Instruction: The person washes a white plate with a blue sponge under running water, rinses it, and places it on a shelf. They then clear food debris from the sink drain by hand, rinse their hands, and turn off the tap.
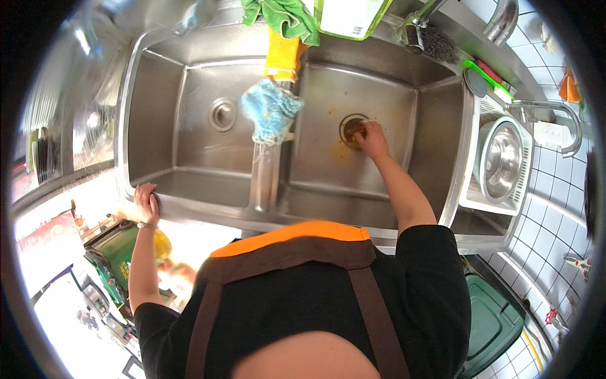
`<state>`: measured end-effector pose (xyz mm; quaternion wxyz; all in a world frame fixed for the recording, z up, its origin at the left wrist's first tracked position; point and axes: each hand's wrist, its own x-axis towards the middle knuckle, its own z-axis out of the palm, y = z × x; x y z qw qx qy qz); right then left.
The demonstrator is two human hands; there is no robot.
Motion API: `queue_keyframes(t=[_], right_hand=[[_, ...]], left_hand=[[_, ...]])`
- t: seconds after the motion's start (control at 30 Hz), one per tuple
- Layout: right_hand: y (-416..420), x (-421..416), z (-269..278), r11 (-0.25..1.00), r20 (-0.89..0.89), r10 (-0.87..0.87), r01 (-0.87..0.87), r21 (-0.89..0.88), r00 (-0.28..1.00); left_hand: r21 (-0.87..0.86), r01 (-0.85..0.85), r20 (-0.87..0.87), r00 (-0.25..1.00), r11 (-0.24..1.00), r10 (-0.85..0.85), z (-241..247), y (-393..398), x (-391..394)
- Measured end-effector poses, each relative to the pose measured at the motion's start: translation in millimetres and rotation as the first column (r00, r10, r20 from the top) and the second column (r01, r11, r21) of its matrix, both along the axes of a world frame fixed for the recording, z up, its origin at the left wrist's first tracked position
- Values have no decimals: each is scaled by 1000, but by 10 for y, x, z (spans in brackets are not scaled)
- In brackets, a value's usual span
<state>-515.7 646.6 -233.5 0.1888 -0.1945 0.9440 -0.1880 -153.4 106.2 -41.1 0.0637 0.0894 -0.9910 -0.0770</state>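
A stainless steel double sink (pixel 265 194) lies before me. In its right basin (pixel 326 90), my right hand (pixel 374 139) reaches down with its fingertips at the drain (pixel 355 128). Brownish residue fills the drain and stains the steel around it. Whether the fingers pinch anything down there is hidden. My left hand (pixel 147 203) grips the rim at the sink's front left corner. The left basin (pixel 232 151) has a round drain (pixel 222 115) of bare metal. Over the divider drape a wet blue-and-white cloth (pixel 271 111) and a yellow cloth (pixel 282 56).
At the back are a green cloth (pixel 284 19), a large labelled bottle (pixel 350 16), a faucet (pixel 414 35) and a dark scouring pad (pixel 440 45). A metal bowl (pixel 504 158) sits in a white basket (pixel 473 192) to the right. A green lidded bin (pixel 492 322) stands below.
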Motion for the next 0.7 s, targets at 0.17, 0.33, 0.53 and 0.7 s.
queue_keyframes(t=[0.17,0.33,0.53,0.7], right_hand=[[-123,97,-5,977,29,140,-143,156,990],[-134,110,-359,989,-68,137,-132,67,988],[-173,83,-582,986,-97,163,-160,41,982],[-203,34,-661,977,51,176,-181,113,983]], left_hand=[[-3,4,-1,1000,1000,-4,6,18,-22],[2,0,2,1000,1000,0,25,26,-41],[10,3,4,1000,1000,-3,26,23,-39],[3,3,7,1000,1000,-3,14,14,-35]])
